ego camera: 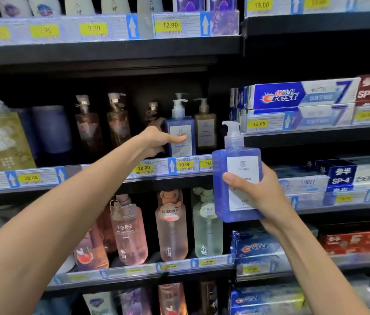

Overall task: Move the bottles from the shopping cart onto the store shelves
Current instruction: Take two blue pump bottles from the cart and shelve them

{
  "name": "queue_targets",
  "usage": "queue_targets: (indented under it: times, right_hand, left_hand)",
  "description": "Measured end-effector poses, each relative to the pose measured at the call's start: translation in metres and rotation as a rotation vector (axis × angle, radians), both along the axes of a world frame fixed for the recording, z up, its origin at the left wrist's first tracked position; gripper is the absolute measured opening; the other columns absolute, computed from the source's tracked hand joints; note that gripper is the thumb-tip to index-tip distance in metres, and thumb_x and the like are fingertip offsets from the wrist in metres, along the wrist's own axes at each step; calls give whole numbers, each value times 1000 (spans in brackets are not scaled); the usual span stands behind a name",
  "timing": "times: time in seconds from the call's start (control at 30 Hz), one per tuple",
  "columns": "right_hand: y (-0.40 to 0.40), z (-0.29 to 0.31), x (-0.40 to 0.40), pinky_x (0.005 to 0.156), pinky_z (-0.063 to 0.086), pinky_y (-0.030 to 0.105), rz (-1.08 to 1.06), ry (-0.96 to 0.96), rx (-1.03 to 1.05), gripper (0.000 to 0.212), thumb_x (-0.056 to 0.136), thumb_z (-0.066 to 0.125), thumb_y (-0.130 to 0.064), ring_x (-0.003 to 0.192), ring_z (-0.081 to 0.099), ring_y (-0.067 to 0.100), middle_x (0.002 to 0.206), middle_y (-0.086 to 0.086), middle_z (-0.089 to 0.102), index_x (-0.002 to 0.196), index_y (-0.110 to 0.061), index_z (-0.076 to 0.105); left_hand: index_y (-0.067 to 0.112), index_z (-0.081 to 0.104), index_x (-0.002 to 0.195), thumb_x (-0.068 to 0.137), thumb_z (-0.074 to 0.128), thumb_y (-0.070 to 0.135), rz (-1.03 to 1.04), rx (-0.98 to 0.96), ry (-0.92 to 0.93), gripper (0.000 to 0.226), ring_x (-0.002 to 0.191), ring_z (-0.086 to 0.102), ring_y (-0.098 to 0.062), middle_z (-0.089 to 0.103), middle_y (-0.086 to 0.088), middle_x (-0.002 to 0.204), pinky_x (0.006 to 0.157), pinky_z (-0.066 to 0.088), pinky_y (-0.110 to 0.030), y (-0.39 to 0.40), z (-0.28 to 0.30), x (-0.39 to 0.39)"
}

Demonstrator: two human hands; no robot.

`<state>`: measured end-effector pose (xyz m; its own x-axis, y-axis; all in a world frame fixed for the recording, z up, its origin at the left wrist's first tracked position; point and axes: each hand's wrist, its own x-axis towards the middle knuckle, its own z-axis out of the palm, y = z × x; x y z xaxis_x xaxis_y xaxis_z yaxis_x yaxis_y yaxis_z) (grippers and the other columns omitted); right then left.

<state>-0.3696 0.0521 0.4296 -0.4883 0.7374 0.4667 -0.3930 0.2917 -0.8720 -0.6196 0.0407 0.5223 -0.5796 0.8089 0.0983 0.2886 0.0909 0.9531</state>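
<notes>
My right hand (261, 196) grips a blue pump bottle (236, 201) with a white label, held upright in front of the shelf edge, right of centre. A matching blue pump bottle (180, 135) stands on the middle shelf (111, 176). My left hand (159, 139) reaches to it, thumb across its label and fingers round its left side. A brown pump bottle (205, 130) stands just to the right of it. The shopping cart is out of view.
Pinkish pump bottles (88, 126) stand further left on the middle shelf. Pink and green bottles (172, 226) fill the shelf below. Toothpaste boxes (297, 96) stack on the shelves to the right. Yellow price tags line the shelf edges.
</notes>
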Motion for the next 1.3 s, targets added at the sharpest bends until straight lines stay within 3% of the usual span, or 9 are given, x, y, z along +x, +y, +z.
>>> queue_targets:
  times: [0.13,0.3,0.37,0.53,0.6,0.77,1.07,1.2,1.3]
  right_hand:
    - [1,0,-1,58,51,18,-12,0,-9,61,47,82,-43,74,69,7,88,-5,74,101,-21,64]
    - [5,-3,2,60,52,19,-12,3,-18,60,48,83,-44,77,70,9,91,-3,74,100,-22,65]
    - [6,-3,2,60,52,20,-8,10,-27,61,48,83,-43,77,70,10,91,-2,74,101,-22,64]
    - [6,-4,-2,57,51,20,-14,21,-37,61,46,83,-43,73,69,8,87,-4,74,100,-22,64]
    - [5,-5,-2,58,52,20,-17,11,-34,64,45,83,-43,75,69,9,89,-3,74,102,-21,64]
    - [4,-6,0,59,52,20,-32,-3,-24,67,45,82,-44,76,69,9,90,-2,74,104,-19,64]
    - [-1,0,7,61,54,23,-22,-10,-20,54,63,79,-44,80,70,15,95,1,73,109,-22,61]
    - [-2,13,17,65,55,25,8,-36,69,48,66,77,-33,86,70,17,101,2,72,109,-24,59]
    - [-2,29,22,67,54,20,-12,-63,188,53,63,79,-30,88,70,13,99,-3,73,111,-23,58]
  left_hand:
    - [-1,55,124,65,83,34,13,-108,112,74,120,54,-25,60,-9,125,98,48,-39,-2,1,-2]
    - [3,58,121,58,87,21,-2,-50,125,71,86,66,-15,70,-3,99,53,54,-19,-8,9,-8]
    - [2,55,126,62,86,14,-16,-29,109,73,84,69,-16,71,-5,96,60,56,-20,-8,9,-9]
    - [4,48,132,64,85,22,44,-72,157,79,92,67,-18,66,-12,120,92,46,-29,1,4,-8]
    - [6,47,133,64,85,21,46,-70,154,80,101,67,-22,63,-13,123,106,41,-41,4,3,-8]
    - [6,47,133,69,82,14,42,-25,162,74,107,64,-27,61,-14,125,89,52,-34,8,2,-10]
    - [3,49,130,72,81,21,101,-19,277,68,110,61,-28,61,-14,125,94,50,-39,10,-5,-14]
    - [6,53,130,84,68,35,128,-49,466,56,113,59,-26,60,-11,126,99,47,-37,-4,-7,-12]
    - [4,55,129,92,58,37,222,130,817,51,113,59,-24,62,-12,125,94,48,-35,-34,-14,-5]
